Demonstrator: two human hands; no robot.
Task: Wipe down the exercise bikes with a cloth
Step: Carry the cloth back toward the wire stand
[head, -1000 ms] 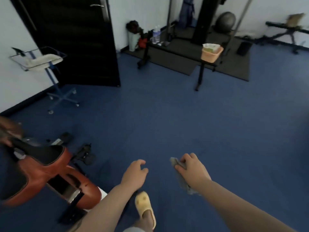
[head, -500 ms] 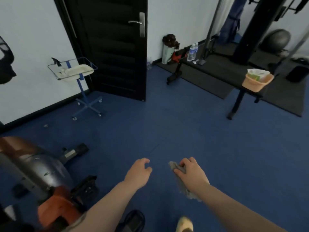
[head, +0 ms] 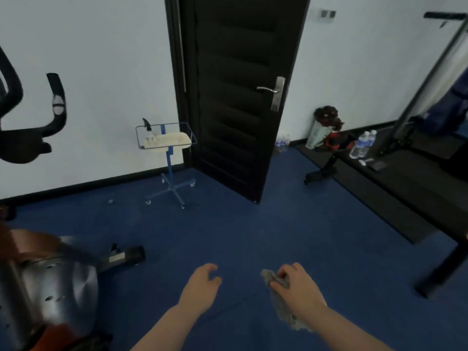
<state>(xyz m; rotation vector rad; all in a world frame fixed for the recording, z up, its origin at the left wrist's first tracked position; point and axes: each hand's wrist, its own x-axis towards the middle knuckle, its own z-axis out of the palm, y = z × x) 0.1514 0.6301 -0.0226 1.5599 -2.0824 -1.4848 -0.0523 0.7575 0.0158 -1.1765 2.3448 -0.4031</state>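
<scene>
Cloth in hand, bike now at 8 o'clock.
Right hand (head: 300, 291) pinches grey cloth (head: 281, 304); left hand (head: 201, 287) loosely spread, empty; exercise bike (head: 48, 287) nearer than before.

Both your forearms reached fwd, bare, side by side w/ a gap between them. Your left hand (head: 200, 287) hung empty, palm down, fingers loosely curled, thumb apart. Your right hand (head: 297, 291) was closed in a pinch, thumb & fingers gripping the cloth (head: 279, 304), knuckles up, wrist straight.

A gym room: exercise bike (head: 48, 282), weight bench (head: 410, 188), blue floor (head: 278, 236).
</scene>
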